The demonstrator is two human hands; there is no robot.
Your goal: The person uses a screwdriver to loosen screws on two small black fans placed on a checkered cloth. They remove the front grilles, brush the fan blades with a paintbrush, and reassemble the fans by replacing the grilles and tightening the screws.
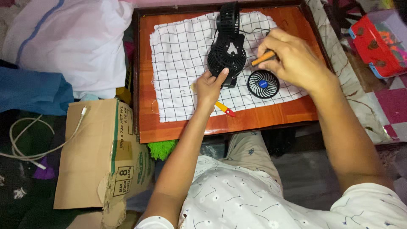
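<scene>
two hands are seen at work over a small black fan housing [227,53], laid flat on a white checked cloth [182,63] that is spread across a low wooden worktop [146,123], a layer that looks meant to cushion the plastic and stop small parts from rolling off. the housing is steadied by the left hand [210,87], whose fingers [223,76] are pressed against its lower edge rather than wrapped round it, so that the body is judged to be kept from turning. an orange-handled tool [263,57], likely a screwdriver, is gripped in the right hand [294,59] with the fingers curled tightly about the handle, and its tip is angled toward the housing's right side; the tip itself cannot be made out. a round black grille with a blue centre [263,84] has been laid face up on the cloth just beside the housing, apart from it and within easy reach. a yellow and red tool [224,107] is left lying at the cloth's near edge, below the left wrist. a thin black cable [254,29] is trailed from the top of the housing. off the worktop, a cardboard box [101,157] with a white cord [25,144] draped by it is seen at the left, and a red container [375,46] at the far right.
</scene>
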